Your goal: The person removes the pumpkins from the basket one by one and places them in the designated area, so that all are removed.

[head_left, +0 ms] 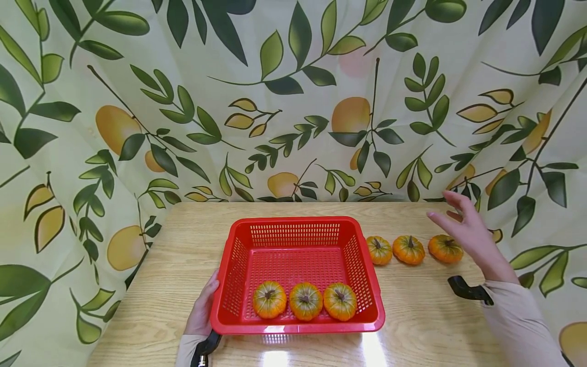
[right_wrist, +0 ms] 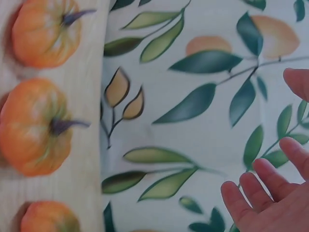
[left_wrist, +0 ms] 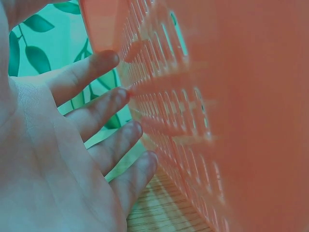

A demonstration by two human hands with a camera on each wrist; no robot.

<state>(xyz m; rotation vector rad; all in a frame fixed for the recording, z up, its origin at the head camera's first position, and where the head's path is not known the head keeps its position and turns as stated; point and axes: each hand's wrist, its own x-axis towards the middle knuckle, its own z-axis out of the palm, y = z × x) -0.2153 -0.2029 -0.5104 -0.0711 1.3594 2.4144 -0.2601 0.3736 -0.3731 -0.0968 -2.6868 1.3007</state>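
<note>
A red plastic basket [head_left: 298, 326] with slotted walls stands on the table. Inside it, along the near side, three small orange pumpkins [head_left: 305, 301] sit in a row. My left hand [head_left: 202, 311] is at the basket's left side; in the left wrist view its spread fingers [left_wrist: 108, 104] reach the slotted wall with their tips. Holding nothing, my right hand [head_left: 472, 234] is raised at the right, fingers and thumb apart. Close to it on the table is an orange pumpkin [head_left: 446, 248], with a second pumpkin [head_left: 408, 250] and a third pumpkin [head_left: 379, 250] leftward, towards the basket.
The light wooden table [head_left: 174, 244] extends around the basket. A curtain [head_left: 293, 127] printed with leaves and fruit hangs behind it and along both sides. Black wrist mounts are on the left sleeve [head_left: 189, 351] and the right sleeve [head_left: 518, 316].
</note>
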